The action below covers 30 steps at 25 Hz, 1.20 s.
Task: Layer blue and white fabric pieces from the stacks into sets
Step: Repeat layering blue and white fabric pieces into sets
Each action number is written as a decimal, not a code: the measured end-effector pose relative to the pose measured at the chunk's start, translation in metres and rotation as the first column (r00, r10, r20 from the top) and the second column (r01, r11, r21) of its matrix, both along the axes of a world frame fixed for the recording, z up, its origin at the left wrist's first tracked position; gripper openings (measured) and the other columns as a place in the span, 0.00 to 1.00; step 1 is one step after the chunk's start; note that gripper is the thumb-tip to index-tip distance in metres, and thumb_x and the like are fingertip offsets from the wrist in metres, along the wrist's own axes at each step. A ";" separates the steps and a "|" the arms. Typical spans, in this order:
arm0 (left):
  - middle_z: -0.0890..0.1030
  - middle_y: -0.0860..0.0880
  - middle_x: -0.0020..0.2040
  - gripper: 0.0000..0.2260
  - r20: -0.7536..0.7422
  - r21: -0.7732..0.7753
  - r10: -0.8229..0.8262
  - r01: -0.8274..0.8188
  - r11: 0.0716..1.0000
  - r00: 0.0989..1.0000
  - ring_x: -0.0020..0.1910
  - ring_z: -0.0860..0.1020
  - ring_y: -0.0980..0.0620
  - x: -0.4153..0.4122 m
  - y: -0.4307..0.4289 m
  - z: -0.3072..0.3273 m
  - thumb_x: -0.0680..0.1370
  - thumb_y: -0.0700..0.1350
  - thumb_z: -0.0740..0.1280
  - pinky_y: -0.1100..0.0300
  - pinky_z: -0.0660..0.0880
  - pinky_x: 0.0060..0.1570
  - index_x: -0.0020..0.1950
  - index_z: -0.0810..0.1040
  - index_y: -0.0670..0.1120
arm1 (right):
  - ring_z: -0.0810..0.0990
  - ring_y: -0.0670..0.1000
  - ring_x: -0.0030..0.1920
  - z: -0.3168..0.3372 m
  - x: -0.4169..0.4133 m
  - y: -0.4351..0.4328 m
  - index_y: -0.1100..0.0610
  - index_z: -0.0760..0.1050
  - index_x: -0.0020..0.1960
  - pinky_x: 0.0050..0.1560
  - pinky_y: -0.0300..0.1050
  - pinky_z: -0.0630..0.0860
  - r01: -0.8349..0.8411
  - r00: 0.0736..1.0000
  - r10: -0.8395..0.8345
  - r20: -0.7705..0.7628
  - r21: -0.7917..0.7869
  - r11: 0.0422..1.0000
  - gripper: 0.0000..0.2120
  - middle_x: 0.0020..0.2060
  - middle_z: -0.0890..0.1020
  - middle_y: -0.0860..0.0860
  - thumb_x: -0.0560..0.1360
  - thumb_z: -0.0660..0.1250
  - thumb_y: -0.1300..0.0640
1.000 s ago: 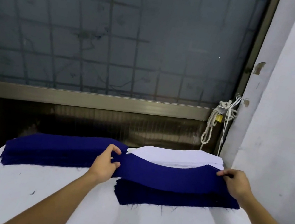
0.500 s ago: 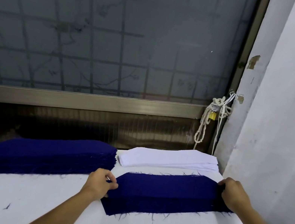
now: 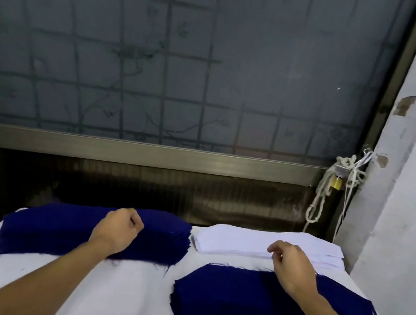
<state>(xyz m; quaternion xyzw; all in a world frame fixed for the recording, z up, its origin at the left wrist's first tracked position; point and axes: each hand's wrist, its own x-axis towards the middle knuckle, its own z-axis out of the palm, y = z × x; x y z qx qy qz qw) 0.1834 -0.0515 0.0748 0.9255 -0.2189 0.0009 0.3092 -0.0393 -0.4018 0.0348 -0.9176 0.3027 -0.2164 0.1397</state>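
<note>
A thick stack of blue fabric pieces [image 3: 49, 229] lies at the back left of the white table [image 3: 93, 298]. A lower stack of white pieces [image 3: 242, 239] sits at the back right. In front of it is the layered pile [image 3: 245, 302], with a blue piece on top. My left hand [image 3: 117, 230] is over the right part of the blue stack, fingers curled into a fist with nothing visibly in them. My right hand [image 3: 290, 266] hovers at the front edge of the white stack, fingers loosely bent and holding nothing.
A dark window with a metal frame [image 3: 201, 159] runs behind the table. A white rope with a brass padlock [image 3: 336, 181] hangs at its right end. A white wall [image 3: 412, 221] closes off the right side.
Both hands let go of the blue piece now lying on the near right pile. The left hand moved back onto the blue stack, and the right hand moved toward the white stack.
</note>
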 end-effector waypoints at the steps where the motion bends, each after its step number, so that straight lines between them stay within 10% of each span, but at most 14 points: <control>1: 0.83 0.54 0.44 0.08 0.016 0.005 0.006 -0.006 1.000 1.000 0.44 0.81 0.54 0.013 0.007 0.002 0.81 0.43 0.66 0.50 0.81 0.49 0.46 0.80 0.54 | 0.79 0.42 0.44 0.000 0.020 0.014 0.45 0.80 0.57 0.47 0.35 0.78 -0.034 0.999 0.035 -0.007 0.041 0.999 0.10 0.50 0.83 0.43 0.81 0.65 0.58; 9: 0.77 0.49 0.61 0.13 0.071 0.275 0.010 -0.029 0.961 0.997 0.55 0.77 0.52 0.098 0.050 -0.018 0.82 0.53 0.67 0.56 0.77 0.57 0.64 0.77 0.50 | 0.79 0.44 0.43 -0.002 0.148 0.100 0.42 0.79 0.51 0.46 0.38 0.79 -0.271 0.962 0.264 0.065 0.124 0.955 0.09 0.47 0.80 0.42 0.81 0.64 0.56; 15: 0.80 0.49 0.44 0.07 -0.010 0.168 -0.031 0.032 0.985 0.999 0.43 0.78 0.53 0.112 0.052 -0.032 0.81 0.47 0.69 0.57 0.78 0.47 0.45 0.76 0.47 | 0.72 0.44 0.60 -0.005 0.198 0.131 0.44 0.78 0.58 0.60 0.39 0.70 -0.406 0.911 0.406 0.069 -0.009 0.914 0.08 0.55 0.77 0.40 0.82 0.63 0.52; 22: 0.70 0.58 0.57 0.05 0.225 0.341 -0.333 0.246 0.907 0.916 0.60 0.67 0.56 0.104 0.065 -0.031 0.86 0.51 0.56 0.55 0.67 0.65 0.51 0.65 0.60 | 0.56 0.49 0.78 -0.001 0.235 0.163 0.45 0.59 0.79 0.78 0.51 0.53 -0.564 0.819 0.564 -0.110 0.032 0.825 0.32 0.75 0.66 0.44 0.79 0.62 0.38; 30: 0.75 0.61 0.49 0.10 0.126 0.162 -0.296 0.275 0.948 0.947 0.55 0.69 0.59 0.120 0.080 -0.021 0.78 0.61 0.66 0.55 0.67 0.59 0.53 0.66 0.65 | 0.69 0.46 0.62 0.006 0.249 0.175 0.43 0.75 0.66 0.70 0.48 0.61 -0.596 0.802 0.597 -0.019 0.047 0.802 0.15 0.54 0.77 0.40 0.79 0.67 0.45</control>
